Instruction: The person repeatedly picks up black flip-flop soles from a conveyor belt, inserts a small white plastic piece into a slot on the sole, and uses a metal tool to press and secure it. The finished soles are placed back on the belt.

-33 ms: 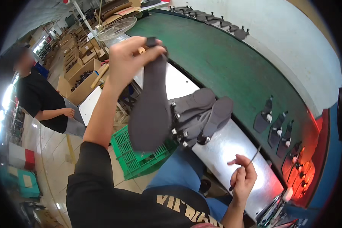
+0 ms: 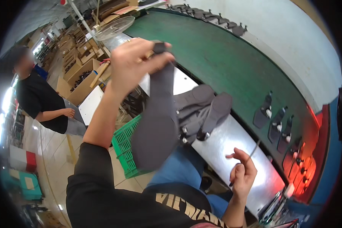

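Note:
My left hand [image 2: 135,62] is raised and closed on the narrow end of a dark grey sandal [image 2: 155,140]. The sandal hangs with its broad toe end down and its smooth flat face showing; a black piece sticks out at my fingertips. Low at the right, my right hand [image 2: 244,174] is curled around a thin metal tool [image 2: 255,147], its shaft pointing up and away; the tool's kind cannot be made out. Beyond the hanging sandal, several grey sandals [image 2: 218,110] with shiny metal fittings lie piled on the near side of a metal worktop [image 2: 220,146].
A green conveyor belt [image 2: 212,60] carries sandals [image 2: 268,112] at right and a row along its far edge. Red light glows from a machine opening [image 2: 302,173]. Hand tools [image 2: 271,209] lie lower right. A green crate [image 2: 125,148] stands left; a co-worker [image 2: 41,95] stands farther left.
My left hand has shifted slightly right, and the sandal has swung lower and to the right, covering more of the pile. My right hand has barely moved.

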### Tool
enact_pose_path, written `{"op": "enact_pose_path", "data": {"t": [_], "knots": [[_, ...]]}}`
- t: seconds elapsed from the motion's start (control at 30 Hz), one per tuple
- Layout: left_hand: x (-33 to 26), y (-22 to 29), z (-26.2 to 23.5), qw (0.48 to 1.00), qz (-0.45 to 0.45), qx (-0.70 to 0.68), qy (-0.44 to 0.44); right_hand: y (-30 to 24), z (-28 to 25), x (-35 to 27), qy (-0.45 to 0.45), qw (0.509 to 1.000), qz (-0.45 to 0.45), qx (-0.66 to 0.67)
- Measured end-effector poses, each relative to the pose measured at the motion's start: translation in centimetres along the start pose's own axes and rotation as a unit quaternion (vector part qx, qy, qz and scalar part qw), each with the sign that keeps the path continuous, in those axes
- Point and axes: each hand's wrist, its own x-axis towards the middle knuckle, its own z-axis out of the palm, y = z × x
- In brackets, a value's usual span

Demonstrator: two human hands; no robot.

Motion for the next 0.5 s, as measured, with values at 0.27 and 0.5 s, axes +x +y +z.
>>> {"op": "enact_pose_path", "data": {"t": [0.27,0.5], "knots": [[-8.7,18.0,14.3,0.847,-0.14,-0.491,-0.148,0.4,-2.1,-5.2,-0.063,0.962,0.158,0.212],[-15.9,27.1,21.1,0.466,-0.442,-0.701,-0.31,3.7,-6.5,-11.8,0.148,0.914,0.186,0.329]]}}
